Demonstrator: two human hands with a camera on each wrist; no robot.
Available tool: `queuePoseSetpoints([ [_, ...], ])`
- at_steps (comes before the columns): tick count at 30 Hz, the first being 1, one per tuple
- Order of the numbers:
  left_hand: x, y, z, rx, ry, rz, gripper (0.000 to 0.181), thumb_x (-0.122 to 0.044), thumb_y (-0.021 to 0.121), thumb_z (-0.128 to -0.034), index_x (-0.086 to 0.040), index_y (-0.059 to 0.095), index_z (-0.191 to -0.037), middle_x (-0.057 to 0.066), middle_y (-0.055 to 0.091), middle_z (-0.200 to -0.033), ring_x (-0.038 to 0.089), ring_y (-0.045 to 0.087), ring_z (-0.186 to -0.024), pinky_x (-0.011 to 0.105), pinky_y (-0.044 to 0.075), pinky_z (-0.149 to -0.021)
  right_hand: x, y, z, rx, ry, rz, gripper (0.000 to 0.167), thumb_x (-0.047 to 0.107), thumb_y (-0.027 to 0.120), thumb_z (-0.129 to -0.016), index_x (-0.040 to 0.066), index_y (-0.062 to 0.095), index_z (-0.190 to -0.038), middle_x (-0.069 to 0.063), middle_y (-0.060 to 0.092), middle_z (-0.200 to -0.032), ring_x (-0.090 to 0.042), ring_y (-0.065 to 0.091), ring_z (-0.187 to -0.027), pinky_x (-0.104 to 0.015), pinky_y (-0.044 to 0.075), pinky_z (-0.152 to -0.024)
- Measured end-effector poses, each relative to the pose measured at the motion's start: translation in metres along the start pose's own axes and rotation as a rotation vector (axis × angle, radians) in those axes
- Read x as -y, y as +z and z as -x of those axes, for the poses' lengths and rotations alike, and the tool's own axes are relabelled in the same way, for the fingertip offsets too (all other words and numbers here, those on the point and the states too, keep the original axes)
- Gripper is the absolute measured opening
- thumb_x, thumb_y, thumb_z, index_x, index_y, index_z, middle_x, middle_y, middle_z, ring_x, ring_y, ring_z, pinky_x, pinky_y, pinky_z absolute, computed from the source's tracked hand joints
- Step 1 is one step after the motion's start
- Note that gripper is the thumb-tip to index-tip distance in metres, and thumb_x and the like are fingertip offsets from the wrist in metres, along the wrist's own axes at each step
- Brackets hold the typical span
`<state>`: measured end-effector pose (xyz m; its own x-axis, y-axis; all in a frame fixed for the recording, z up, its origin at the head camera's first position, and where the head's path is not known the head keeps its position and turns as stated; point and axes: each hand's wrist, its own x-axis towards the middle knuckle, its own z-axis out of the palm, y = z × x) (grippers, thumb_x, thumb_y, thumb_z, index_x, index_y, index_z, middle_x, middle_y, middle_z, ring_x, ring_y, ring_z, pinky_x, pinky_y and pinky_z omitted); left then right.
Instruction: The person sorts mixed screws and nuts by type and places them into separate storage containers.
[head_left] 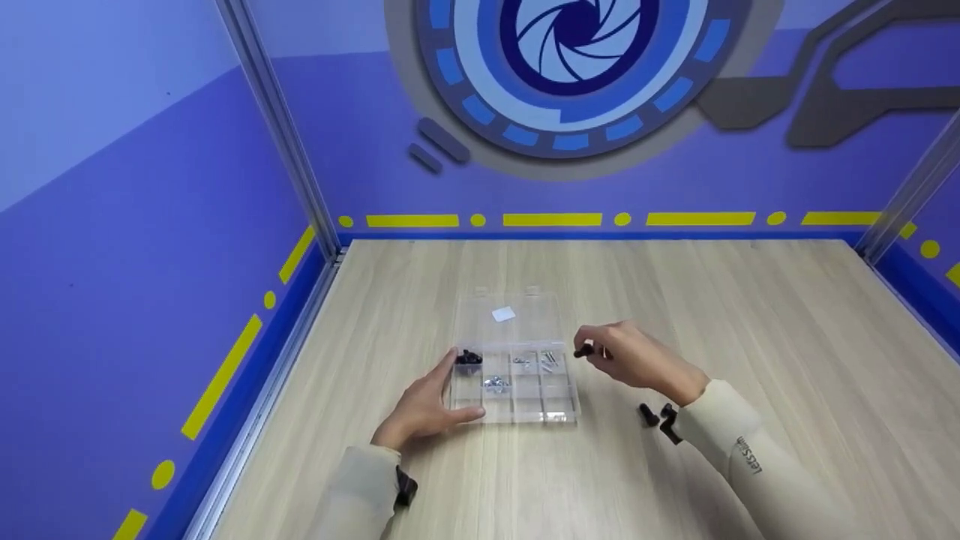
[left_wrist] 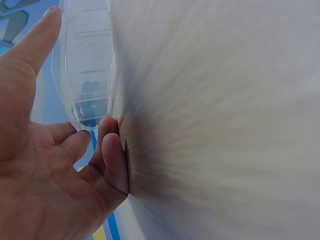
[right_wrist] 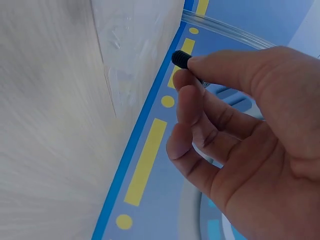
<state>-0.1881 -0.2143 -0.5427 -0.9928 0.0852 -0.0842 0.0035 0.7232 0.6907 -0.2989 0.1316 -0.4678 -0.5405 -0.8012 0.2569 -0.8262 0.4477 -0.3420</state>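
A clear plastic compartment box (head_left: 525, 415) lies on the table with its lid (head_left: 480, 319) folded back. Black screws (head_left: 469, 358) fill its back-left compartment, and small silver pieces (head_left: 495, 385) lie in a nearer one. Thin silver pins (head_left: 550, 360) sit at the back right. My left hand (head_left: 424, 405) touches the box's left side, its thumb reaching along the front edge. Just off the right side, my right hand (head_left: 634, 356) pinches a black screw (right_wrist: 181, 59) between thumb and forefinger, its threaded end sticking out.
A black bolt-like piece (head_left: 648, 415) lies on the wooden table (head_left: 600, 480), close to the right sleeve. Dark devices are strapped at both wrists. Blue-purple walls (head_left: 360, 150) with metal corner posts enclose the table's back and sides. The lid bears a white label (head_left: 503, 314).
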Motion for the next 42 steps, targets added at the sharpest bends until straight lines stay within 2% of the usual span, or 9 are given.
queuePoseSetpoints([
  [5,0.0,0.0,0.001,0.006,-0.009,0.006,0.117,-0.059,0.082,-0.08,-0.014,0.017,-0.166,0.014,0.027,-0.167,0.039,0.03,-0.151,0.055,0.029,-0.122,0.002,0.005,-0.003,0.002,-0.015,-0.037,0.008,0.001,0.069,-0.096,0.01,0.071,-0.097,0.0,0.072,-0.087,-0.008,0.063,-0.072,-0.028,0.056,-0.064],
  [8,0.0,0.001,0.001,0.004,-0.013,0.009,0.116,-0.059,0.082,-0.0801,-0.014,0.018,-0.166,0.014,0.027,-0.167,0.04,0.03,-0.151,0.055,0.029,-0.122,0.003,0.007,-0.003,0.0,-0.03,-0.051,0.01,0.002,0.066,-0.099,0.009,0.07,-0.094,0.0,0.071,-0.086,-0.008,0.061,-0.073,-0.029,0.056,-0.064],
  [13,0.001,0.002,0.001,0.001,-0.006,0.011,0.116,-0.058,0.082,-0.0802,-0.014,0.017,-0.166,0.015,0.028,-0.167,0.04,0.03,-0.15,0.055,0.029,-0.122,0.003,0.01,-0.003,0.002,-0.066,-0.051,0.011,-0.002,0.065,-0.097,0.008,0.07,-0.097,-0.001,0.071,-0.088,-0.008,0.062,-0.072,-0.028,0.055,-0.063],
  [18,0.001,0.002,0.001,0.0,-0.004,0.015,0.117,-0.058,0.083,-0.0801,-0.014,0.017,-0.166,0.014,0.027,-0.168,0.039,0.029,-0.151,0.055,0.028,-0.122,0.004,0.01,-0.002,0.026,-0.067,-0.067,0.011,0.0,0.068,-0.095,0.008,0.073,-0.099,0.0,0.072,-0.09,-0.005,0.059,-0.069,-0.024,0.054,-0.061],
  [29,0.0,0.001,0.0,-0.003,-0.018,0.014,0.118,-0.058,0.083,-0.0793,-0.013,0.017,-0.166,0.015,0.026,-0.168,0.039,0.029,-0.151,0.053,0.026,-0.123,0.003,0.014,0.0,0.111,-0.12,-0.125,0.007,0.002,0.074,-0.092,0.009,0.074,-0.092,0.003,0.07,-0.085,-0.009,0.062,-0.074,-0.024,0.056,-0.062],
  [34,0.0,0.001,0.001,-0.002,-0.017,0.014,0.118,-0.058,0.083,-0.0793,-0.014,0.017,-0.166,0.015,0.027,-0.167,0.039,0.029,-0.151,0.054,0.028,-0.123,0.006,0.017,-0.001,0.138,-0.119,-0.148,0.007,0.001,0.073,-0.093,0.008,0.074,-0.091,0.004,0.071,-0.084,-0.007,0.061,-0.069,-0.023,0.055,-0.061],
  [42,-0.001,0.0,0.0,-0.003,-0.024,0.012,0.118,-0.058,0.083,-0.0793,-0.014,0.017,-0.166,0.015,0.027,-0.167,0.039,0.029,-0.151,0.054,0.028,-0.122,0.012,0.022,-0.002,0.197,-0.069,-0.148,0.009,0.001,0.075,-0.091,0.009,0.074,-0.089,0.005,0.071,-0.082,-0.005,0.062,-0.068,-0.022,0.054,-0.06],
])
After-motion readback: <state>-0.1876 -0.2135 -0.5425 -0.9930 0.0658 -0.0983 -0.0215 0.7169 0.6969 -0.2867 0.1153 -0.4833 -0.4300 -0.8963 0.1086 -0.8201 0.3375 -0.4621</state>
